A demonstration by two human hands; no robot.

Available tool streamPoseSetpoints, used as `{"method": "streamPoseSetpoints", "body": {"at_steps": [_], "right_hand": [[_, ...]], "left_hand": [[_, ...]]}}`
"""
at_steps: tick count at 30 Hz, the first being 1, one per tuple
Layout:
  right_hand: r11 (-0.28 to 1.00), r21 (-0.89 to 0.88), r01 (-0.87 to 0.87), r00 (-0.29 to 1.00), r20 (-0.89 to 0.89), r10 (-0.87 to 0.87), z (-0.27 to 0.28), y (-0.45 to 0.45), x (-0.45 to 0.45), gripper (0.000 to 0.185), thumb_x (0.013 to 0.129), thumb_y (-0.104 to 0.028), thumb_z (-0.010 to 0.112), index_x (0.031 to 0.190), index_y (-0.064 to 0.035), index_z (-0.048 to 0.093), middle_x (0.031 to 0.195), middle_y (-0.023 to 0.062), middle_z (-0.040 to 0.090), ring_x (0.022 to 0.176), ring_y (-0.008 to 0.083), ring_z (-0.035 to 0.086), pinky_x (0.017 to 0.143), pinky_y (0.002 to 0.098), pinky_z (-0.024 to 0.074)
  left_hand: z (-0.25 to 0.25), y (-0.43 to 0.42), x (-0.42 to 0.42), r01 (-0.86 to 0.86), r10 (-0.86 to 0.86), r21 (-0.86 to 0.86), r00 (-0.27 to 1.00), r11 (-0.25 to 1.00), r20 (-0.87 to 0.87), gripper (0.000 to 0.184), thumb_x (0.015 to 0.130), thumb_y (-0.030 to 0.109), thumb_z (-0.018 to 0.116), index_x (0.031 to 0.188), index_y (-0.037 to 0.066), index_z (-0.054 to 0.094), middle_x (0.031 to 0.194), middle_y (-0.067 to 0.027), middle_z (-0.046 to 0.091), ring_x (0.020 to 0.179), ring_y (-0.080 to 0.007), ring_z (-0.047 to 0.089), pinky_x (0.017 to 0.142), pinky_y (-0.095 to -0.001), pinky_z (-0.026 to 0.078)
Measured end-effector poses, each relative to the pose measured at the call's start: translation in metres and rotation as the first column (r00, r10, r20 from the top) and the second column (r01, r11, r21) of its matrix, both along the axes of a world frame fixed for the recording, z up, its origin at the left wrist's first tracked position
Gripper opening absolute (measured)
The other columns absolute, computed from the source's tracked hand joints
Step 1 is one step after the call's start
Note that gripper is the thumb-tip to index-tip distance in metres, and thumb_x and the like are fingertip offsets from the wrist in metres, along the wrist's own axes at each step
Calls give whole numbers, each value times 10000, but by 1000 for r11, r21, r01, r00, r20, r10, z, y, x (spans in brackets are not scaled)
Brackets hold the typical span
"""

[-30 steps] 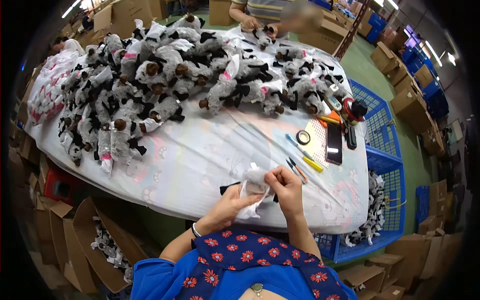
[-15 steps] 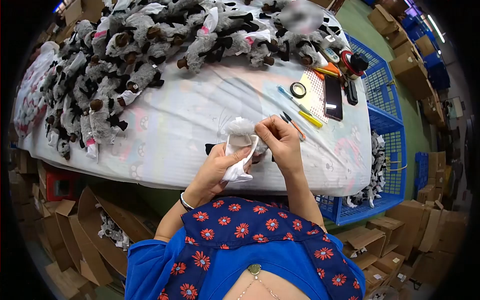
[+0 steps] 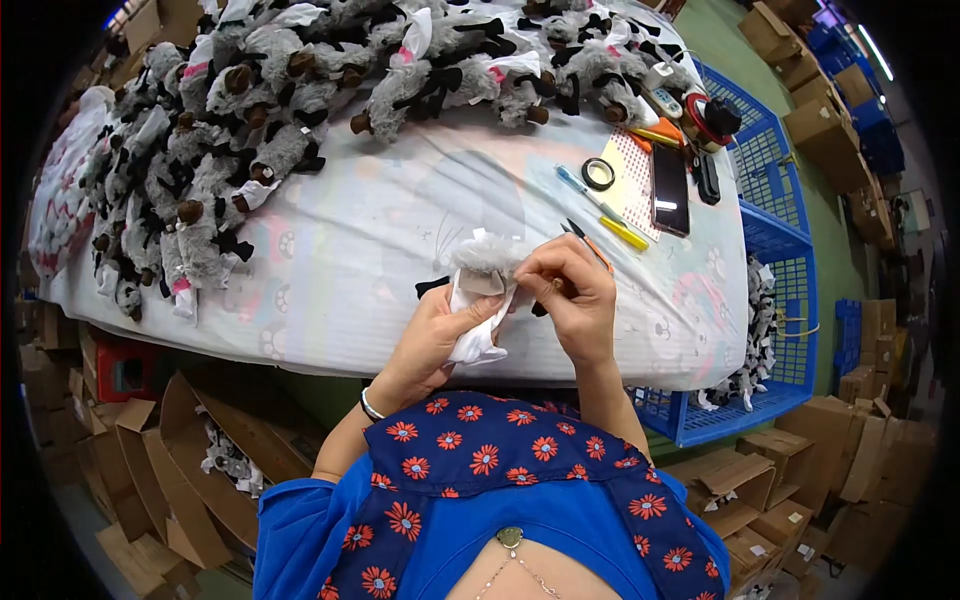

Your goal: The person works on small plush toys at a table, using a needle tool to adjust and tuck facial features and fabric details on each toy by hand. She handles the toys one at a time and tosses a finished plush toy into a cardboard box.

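Note:
My left hand [image 3: 437,328] grips a plush toy [image 3: 488,252] with grey fur and white cloth, its thumb pressed on the cloth beside a pale patch. A black part of the toy sticks out to the left. At the toy's right edge is my right hand [image 3: 572,295], thumb and forefinger pinched together and the other fingers curled. Whatever lies in that pinch is too small to make out. Both hands are above the near edge of the cloth-covered table [image 3: 345,255].
Grey plush toys [image 3: 275,85] are heaped along the table's far and left sides. To the right lie black tape [image 3: 598,174], a yellow marker [image 3: 624,233], scissors [image 3: 588,240] and a phone [image 3: 670,190]. Blue crates [image 3: 790,330] and cardboard boxes [image 3: 150,480] stand around the table.
My right hand has turned and dropped slightly, its fingers curling more beside the plush toy. My left hand keeps its hold in nearly the same place.

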State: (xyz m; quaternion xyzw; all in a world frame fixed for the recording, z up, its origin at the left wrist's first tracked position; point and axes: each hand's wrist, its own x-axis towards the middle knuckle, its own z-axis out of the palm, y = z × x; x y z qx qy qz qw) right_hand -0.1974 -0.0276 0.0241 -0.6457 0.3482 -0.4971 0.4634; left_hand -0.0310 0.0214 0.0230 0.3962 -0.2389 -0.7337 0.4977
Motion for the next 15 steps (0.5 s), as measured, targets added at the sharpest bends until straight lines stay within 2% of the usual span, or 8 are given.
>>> {"method": "streamPoseSetpoints", "body": {"at_steps": [2, 3, 7, 13, 15], "right_hand": [[980, 182, -80, 976, 216, 39, -3, 1, 0, 101, 818, 81, 659, 862, -9, 669, 881, 20, 573, 633, 74, 434, 547, 187, 333], [979, 184, -85, 975, 217, 44, -2, 1, 0, 101, 818, 81, 659, 862, -9, 669, 881, 20, 573, 633, 74, 434, 547, 187, 333], [996, -77, -34, 999, -42, 31, 8, 4, -3, 76, 828, 63, 670, 851, -8, 664, 907, 22, 566, 632, 76, 428, 548, 190, 341], [995, -80, -54, 987, -155, 41, 2, 2, -1, 54, 843, 32, 681, 856, -19, 672, 897, 22, 558, 621, 72, 403, 544, 192, 338], [975, 190, -118, 974, 211, 77, 1, 3, -3, 51, 838, 22, 689, 853, -23, 672, 889, 21, 556, 618, 72, 397, 544, 190, 334]], "left_hand": [[0, 3, 1, 15, -15, 16, 1000, 1000, -8, 175, 937, 81, 637, 1062, -37, 611, 884, -93, 668, 650, -94, 596, 573, -206, 493], [0, 4, 3, 10, -9, 18, 1000, 1000, -8, 175, 937, 81, 637, 1062, -37, 611, 884, -93, 668, 650, -94, 596, 573, -206, 493], [-4, 3, 6, -1, 1, 26, 1000, 1000, -9, 195, 940, 126, 653, 1067, -20, 631, 890, -73, 684, 690, -69, 603, 586, -176, 477], [0, 6, 5, 26, -28, 52, 999, 998, 41, 167, 927, 73, 643, 1056, -32, 621, 872, -91, 672, 639, -93, 597, 565, -199, 489], [-1, 8, 6, 14, -15, 52, 1000, 999, 27, 166, 928, 102, 653, 1030, -28, 640, 866, -82, 679, 657, -83, 596, 570, -190, 471]]}}
